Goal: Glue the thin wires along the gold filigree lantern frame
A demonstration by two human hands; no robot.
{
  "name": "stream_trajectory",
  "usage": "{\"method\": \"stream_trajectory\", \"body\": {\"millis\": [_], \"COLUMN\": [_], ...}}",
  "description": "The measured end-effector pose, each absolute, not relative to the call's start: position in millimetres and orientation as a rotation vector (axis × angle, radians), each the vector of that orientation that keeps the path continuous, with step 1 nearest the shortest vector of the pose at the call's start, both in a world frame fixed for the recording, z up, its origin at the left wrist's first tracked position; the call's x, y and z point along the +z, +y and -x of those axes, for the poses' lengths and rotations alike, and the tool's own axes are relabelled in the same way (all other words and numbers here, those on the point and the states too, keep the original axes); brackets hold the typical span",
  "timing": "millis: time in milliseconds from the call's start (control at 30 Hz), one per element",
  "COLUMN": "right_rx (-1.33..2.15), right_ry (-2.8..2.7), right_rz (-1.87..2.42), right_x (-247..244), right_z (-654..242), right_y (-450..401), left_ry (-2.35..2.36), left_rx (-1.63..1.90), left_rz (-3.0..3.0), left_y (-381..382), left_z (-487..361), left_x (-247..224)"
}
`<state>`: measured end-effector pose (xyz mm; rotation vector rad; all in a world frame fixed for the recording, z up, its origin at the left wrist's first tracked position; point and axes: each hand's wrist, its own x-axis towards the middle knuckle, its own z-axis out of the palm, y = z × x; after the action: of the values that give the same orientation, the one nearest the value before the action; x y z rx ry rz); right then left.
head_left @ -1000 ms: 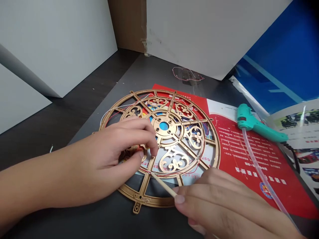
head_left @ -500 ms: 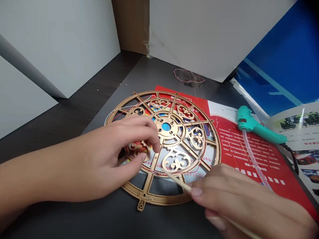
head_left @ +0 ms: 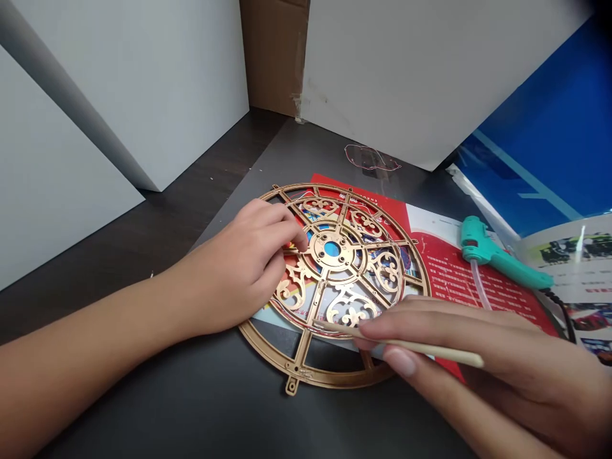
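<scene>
A round gold wheel frame with spokes and scrollwork lies in front of me. Thin red and white wire runs along its inner ring. Curled over the wheel's left side, my left hand grips it, its fingertips near the hub; the thumb tip is hidden. Between thumb and fingers, my right hand pinches a slim pale wooden stick. The stick's tip touches the wired inner ring beside the near spoke.
A red printed sheet lies partly under the wheel. On the right rests a teal glue gun with a clear glue stick, near an open booklet. Loose wire lies at the back, before white panels.
My left hand has moved up and away along the wheel, its fingers curling more. The stick has swung to a flatter angle in my right hand. The view has shifted slightly.
</scene>
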<state>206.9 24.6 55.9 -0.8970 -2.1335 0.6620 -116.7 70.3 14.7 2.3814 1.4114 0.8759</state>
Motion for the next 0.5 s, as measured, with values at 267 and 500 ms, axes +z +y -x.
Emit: {"method": "stream_trajectory", "body": {"millis": [267,500], "right_rx": [0.672,0.537], "right_ry": [-2.259,-2.290], "right_rz": [0.838,0.707], "right_x": [58.7,46.2], "right_z": [-181.6,-189.3], "right_y": [35.5,40.8], "left_ry": [1.366,1.369], "left_rx": [0.802,0.786], "left_rz": [-2.446,-2.448], "left_y": [63.6,63.8], "left_z": [120.5,120.5], "left_x": [8.5,8.6]}}
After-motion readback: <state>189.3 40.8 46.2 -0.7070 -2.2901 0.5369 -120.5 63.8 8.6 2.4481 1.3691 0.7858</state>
